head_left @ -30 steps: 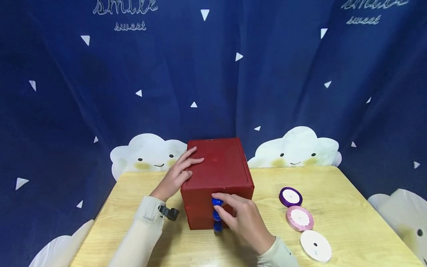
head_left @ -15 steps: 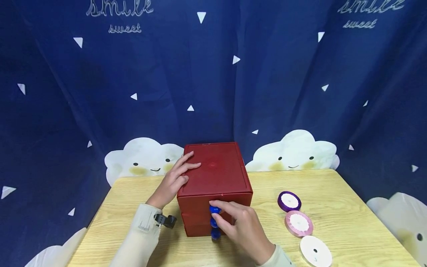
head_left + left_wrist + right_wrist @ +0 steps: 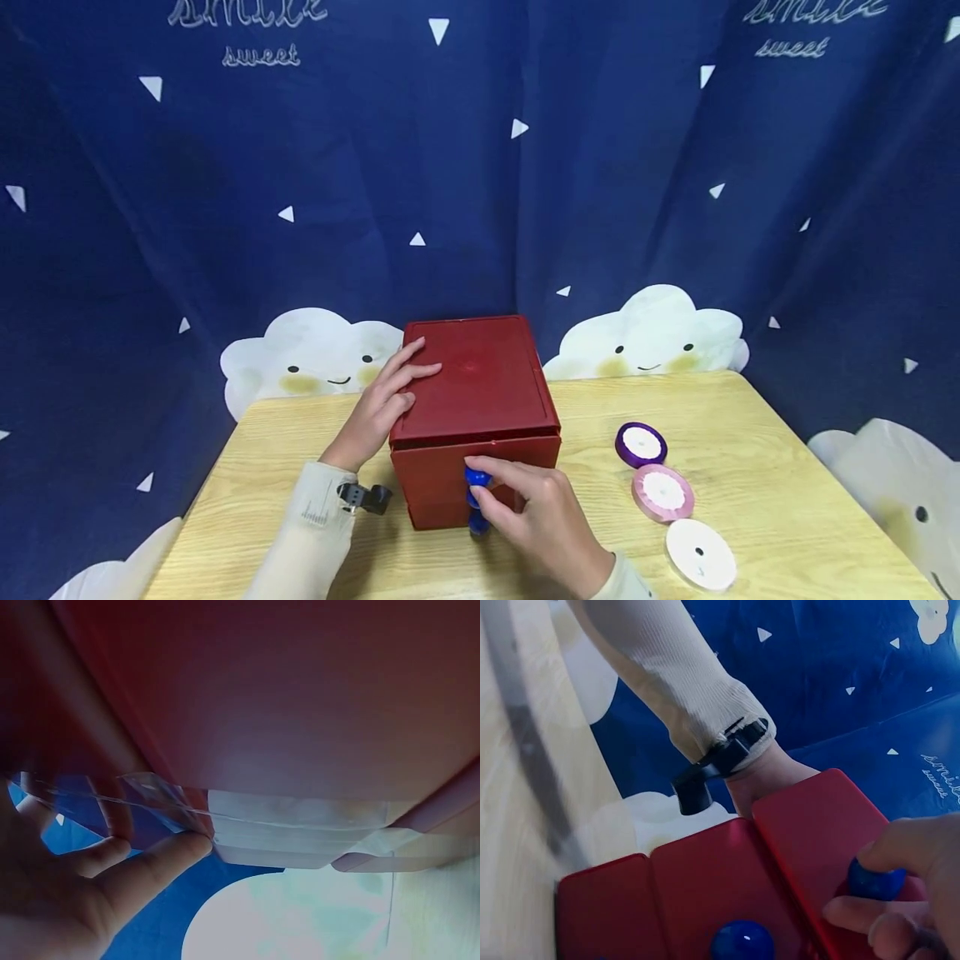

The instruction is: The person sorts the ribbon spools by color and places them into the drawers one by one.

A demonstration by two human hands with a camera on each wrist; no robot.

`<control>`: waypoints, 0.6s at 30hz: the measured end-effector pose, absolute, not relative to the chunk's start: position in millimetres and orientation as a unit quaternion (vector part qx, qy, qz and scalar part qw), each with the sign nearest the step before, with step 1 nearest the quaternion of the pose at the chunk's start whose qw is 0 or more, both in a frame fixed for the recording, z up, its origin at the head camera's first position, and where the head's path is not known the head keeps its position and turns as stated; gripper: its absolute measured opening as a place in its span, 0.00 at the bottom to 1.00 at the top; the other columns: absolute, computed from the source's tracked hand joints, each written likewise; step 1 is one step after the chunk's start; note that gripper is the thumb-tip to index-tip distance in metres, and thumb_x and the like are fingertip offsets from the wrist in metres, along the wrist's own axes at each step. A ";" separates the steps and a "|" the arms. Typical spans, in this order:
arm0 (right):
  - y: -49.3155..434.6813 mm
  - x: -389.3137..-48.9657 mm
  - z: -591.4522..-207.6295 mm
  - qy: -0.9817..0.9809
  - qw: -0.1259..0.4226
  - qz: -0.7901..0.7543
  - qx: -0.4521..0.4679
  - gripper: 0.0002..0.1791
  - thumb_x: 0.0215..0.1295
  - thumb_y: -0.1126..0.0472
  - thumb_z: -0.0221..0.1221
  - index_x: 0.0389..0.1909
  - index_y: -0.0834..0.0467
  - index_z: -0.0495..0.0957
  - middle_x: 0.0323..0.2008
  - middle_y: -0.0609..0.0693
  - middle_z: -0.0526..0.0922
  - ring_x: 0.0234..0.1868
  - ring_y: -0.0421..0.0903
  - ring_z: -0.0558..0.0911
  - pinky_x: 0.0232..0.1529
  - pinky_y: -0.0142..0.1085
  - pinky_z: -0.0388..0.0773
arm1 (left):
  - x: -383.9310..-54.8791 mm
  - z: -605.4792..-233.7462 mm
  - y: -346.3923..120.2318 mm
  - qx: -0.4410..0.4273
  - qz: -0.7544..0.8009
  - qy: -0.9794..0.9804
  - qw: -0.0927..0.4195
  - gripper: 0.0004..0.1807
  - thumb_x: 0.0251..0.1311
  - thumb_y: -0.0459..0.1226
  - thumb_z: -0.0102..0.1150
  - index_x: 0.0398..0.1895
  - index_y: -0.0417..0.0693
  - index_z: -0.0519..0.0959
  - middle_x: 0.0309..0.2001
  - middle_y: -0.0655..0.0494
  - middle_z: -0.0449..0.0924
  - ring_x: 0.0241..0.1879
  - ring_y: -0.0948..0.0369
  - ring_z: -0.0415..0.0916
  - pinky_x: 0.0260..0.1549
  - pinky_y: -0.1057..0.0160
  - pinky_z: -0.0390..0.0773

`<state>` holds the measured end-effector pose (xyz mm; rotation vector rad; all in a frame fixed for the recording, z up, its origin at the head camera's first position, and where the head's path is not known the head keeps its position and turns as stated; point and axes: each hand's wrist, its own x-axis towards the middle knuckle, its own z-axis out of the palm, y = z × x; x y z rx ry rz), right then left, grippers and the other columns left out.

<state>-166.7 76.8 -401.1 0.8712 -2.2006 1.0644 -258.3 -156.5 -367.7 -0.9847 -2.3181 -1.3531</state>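
Note:
A red drawer box with blue round knobs down its front stands on the table. My left hand rests on its top left edge, fingers spread over the lid. In the left wrist view, a fingertip touches beside clear tape on the box. My right hand pinches the top blue knob between thumb and index finger. The top drawer sticks out a little past the middle drawer, leaving a dark slit under the lid. A second knob is below.
To the right on the wooden table lie a purple ribbon roll, a pink ribbon roll and a white roll. A blue curtain with white clouds hangs close behind. A black wrist camera juts from the left sleeve.
The top drawer has come forward slightly, and a dark gap now shows beneath the lid's front edge. Both hands keep their holds. The whole view has shifted a little.

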 end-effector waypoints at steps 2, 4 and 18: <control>75.2 -164.8 -402.2 -0.810 0.277 0.400 0.326 0.18 0.54 0.58 0.62 0.47 0.45 0.78 0.39 0.35 0.81 0.18 0.26 0.66 0.19 0.17 0.62 | -254.3 -364.1 -157.0 -0.343 -0.474 -0.799 0.141 0.25 0.55 0.23 0.36 0.55 0.43 0.72 0.68 0.46 0.49 0.67 0.49 0.44 0.55 0.39 0.52; 75.0 -162.4 -403.0 -0.809 0.280 0.404 0.322 0.18 0.53 0.59 0.62 0.47 0.44 0.78 0.37 0.34 0.81 0.17 0.26 0.65 0.19 0.16 0.62 | -256.8 -366.9 -158.0 -0.349 -0.470 -0.798 0.144 0.25 0.55 0.24 0.36 0.55 0.42 0.72 0.68 0.45 0.49 0.67 0.48 0.44 0.54 0.41 0.53; 75.1 -151.8 -402.3 -0.803 0.262 0.418 0.333 0.18 0.53 0.59 0.63 0.46 0.46 0.77 0.35 0.34 0.80 0.19 0.26 0.67 0.20 0.17 0.65 | -273.7 -386.0 -165.1 -0.343 -0.474 -0.799 0.140 0.25 0.58 0.31 0.36 0.57 0.55 0.71 0.69 0.55 0.48 0.68 0.59 0.42 0.56 0.43 0.53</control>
